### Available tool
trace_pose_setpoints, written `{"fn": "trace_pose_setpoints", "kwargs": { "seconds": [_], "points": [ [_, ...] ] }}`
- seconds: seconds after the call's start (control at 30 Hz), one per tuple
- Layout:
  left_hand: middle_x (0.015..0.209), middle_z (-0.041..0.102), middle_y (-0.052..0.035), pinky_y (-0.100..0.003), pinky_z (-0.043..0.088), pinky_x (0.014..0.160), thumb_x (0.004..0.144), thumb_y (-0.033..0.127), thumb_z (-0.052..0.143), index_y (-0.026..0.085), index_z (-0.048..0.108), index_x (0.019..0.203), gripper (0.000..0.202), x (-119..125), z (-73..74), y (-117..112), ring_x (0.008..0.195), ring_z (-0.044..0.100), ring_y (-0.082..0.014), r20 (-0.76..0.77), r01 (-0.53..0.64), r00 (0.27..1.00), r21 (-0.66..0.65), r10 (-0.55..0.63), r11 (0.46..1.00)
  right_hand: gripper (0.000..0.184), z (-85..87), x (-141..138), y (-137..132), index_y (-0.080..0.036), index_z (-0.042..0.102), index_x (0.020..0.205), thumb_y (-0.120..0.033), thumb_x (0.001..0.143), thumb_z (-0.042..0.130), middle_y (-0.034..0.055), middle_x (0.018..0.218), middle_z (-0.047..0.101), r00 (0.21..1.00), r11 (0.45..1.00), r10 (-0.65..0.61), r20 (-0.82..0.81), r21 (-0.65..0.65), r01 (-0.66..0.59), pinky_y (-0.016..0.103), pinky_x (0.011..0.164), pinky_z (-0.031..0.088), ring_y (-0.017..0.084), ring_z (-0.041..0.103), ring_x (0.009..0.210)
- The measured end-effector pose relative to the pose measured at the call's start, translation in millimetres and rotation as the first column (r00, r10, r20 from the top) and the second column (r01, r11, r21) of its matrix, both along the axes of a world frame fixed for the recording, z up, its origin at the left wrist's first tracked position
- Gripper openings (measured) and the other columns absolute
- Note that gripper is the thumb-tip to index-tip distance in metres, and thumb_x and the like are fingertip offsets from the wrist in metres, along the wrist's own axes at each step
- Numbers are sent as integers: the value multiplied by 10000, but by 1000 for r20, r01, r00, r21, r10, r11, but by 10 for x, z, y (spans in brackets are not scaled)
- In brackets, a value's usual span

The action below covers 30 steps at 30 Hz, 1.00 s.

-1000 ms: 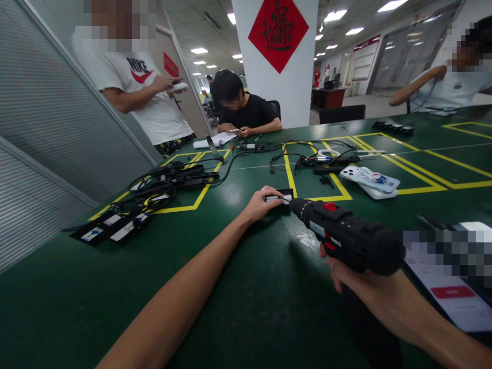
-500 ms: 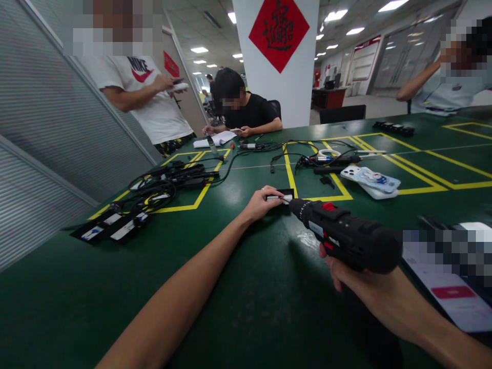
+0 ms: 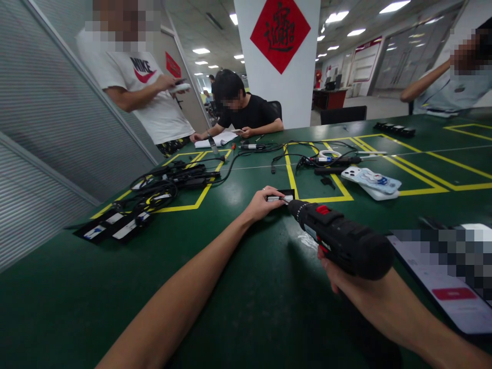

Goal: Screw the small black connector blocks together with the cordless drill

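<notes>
My left hand [image 3: 260, 204] reaches far out over the green table [image 3: 246, 287] and pins a small black part with a white label [image 3: 281, 196] against the surface, fingers curled on it. My right hand [image 3: 348, 279] grips the handle of a black cordless drill with red buttons [image 3: 340, 237]. The drill's tip touches the small part right beside my left fingers.
A white phone on a case [image 3: 371, 181] lies to the right inside yellow floor-tape lines. Tangled black cables and adapters [image 3: 165, 185] sit at left, more black labelled parts [image 3: 111, 226] nearer. A tablet [image 3: 442, 277] lies at right. Three other people are at the far side.
The drill has swung slightly left and down toward the small part. My left hand stays put. The seated person stretched an arm out on the paper.
</notes>
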<state>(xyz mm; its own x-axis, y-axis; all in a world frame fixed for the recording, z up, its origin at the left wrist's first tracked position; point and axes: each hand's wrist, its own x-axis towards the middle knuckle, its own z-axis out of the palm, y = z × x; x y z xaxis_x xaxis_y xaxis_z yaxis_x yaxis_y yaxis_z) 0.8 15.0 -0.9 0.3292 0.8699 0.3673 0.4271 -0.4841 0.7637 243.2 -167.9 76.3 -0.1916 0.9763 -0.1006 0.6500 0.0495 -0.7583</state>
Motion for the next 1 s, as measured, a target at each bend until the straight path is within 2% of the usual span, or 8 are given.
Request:
{"fn": "trace_pose_setpoints", "kwargs": {
  "seconds": [0.13,0.3,0.37,0.53,0.8,1.0],
  "points": [
    [986,588,-58,-324,419,879,714,346,666,182,690,920,264,-1,-25,19,959,547,-184,5,0,1000,10,0,1000,379,-15,-3,-14,-229,542,575,-510,817,461,16,611,610,1000,999,18,15,30,-19,339,609,500,183,589,582],
    [988,592,-58,-320,412,871,712,343,668,187,692,917,259,-1,-31,30,980,541,-191,4,-8,1000,10,7,1000,313,-15,-6,-28,-235,596,699,-489,828,464,-4,561,593,999,998,34,9,49,-34,314,541,493,174,578,522],
    [987,593,-59,-322,408,874,712,344,668,186,692,916,260,3,-25,26,982,541,-192,8,-9,1000,4,9,1000,331,-8,-4,-31,-235,586,655,-487,829,461,-1,551,591,999,998,34,24,51,-35,310,521,489,172,573,511],
    [1006,586,-62,-320,407,885,712,340,670,178,690,918,262,5,-5,8,981,540,-190,9,-8,1000,-14,8,1000,389,11,-2,-15,-231,550,527,-504,798,491,23,603,621,1000,997,-6,31,73,4,334,596,517,193,603,597],
    [1014,574,-61,-313,415,859,714,344,669,181,690,926,268,-6,17,-14,954,542,-182,15,-3,1000,-28,3,1000,407,0,-3,10,-229,537,524,-522,800,473,17,618,592,1000,999,-2,8,45,1,330,595,488,177,567,573],
    [1015,577,-62,-310,420,842,716,350,667,181,688,931,274,-9,14,-19,964,542,-187,5,-9,1000,-24,9,1000,397,-12,5,21,-230,518,539,-514,814,479,10,684,611,996,1000,28,-80,0,-28,365,753,481,174,585,655]
  ]
}}
